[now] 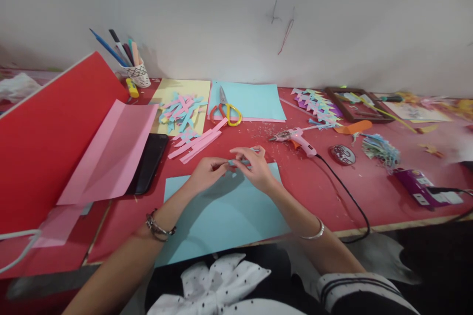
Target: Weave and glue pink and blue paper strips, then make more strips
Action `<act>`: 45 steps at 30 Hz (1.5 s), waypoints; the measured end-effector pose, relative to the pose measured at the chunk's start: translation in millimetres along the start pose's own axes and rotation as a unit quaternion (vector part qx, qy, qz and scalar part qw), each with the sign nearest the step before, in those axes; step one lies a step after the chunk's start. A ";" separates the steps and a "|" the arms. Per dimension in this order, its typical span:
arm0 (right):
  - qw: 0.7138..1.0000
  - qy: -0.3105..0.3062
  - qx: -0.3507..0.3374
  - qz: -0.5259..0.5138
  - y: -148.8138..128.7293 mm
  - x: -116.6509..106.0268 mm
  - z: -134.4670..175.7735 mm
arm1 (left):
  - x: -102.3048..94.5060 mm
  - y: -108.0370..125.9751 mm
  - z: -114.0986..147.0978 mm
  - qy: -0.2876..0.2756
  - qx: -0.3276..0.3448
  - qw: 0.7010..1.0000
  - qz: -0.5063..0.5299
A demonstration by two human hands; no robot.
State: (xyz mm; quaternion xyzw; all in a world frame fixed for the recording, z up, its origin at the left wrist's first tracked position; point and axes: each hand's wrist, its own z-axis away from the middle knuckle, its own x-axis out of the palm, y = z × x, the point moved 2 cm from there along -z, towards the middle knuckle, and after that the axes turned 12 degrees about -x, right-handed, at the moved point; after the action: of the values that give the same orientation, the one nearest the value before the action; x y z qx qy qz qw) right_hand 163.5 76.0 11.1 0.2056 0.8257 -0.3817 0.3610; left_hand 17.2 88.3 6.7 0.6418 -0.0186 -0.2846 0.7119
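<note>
My left hand (209, 173) and my right hand (255, 166) meet above a light-blue paper sheet (218, 221) at the table's front edge. Between them is a small light-blue paper strip (242, 162), pinched by the fingertips of both hands; its far end is partly hidden by my right fingers. Just beyond my left hand lie pink paper strips (203, 143). Behind them, a heap of pink, blue and yellow folded paper pieces (183, 110) rests on a yellow sheet (162, 89). Scissors (229, 110) with red and yellow handles lie on stacked blue paper (254, 98).
A pink glue gun (301, 141) with a black cord lies right of my hands. Further right are a round tin (342, 154), a paper tassel (380, 150) and a purple power strip (417, 187). At left are a phone (150, 165), pink paper (114, 152), a red board (55, 142) and a pen cup (138, 75).
</note>
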 end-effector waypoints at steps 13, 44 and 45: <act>1.000 -0.013 -0.018 0.006 -0.6 0.3 1.1 | 0.0 -2.0 0.4 -0.012 0.027 0.999 -0.026; 0.998 -0.048 0.010 0.045 2.3 -8.3 -2.3 | -26.2 3.5 2.2 0.034 0.037 0.996 -0.079; 0.998 -0.036 0.016 0.050 3.3 -10.0 -2.3 | -28.6 3.2 2.1 0.042 0.034 0.996 -0.076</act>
State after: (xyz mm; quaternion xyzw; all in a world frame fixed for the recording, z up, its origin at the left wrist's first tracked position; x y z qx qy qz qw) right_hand 171.0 79.2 18.1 0.2386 0.7948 -0.3833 0.4055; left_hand -6.3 98.7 19.7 0.6765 0.0509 -0.3102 0.6660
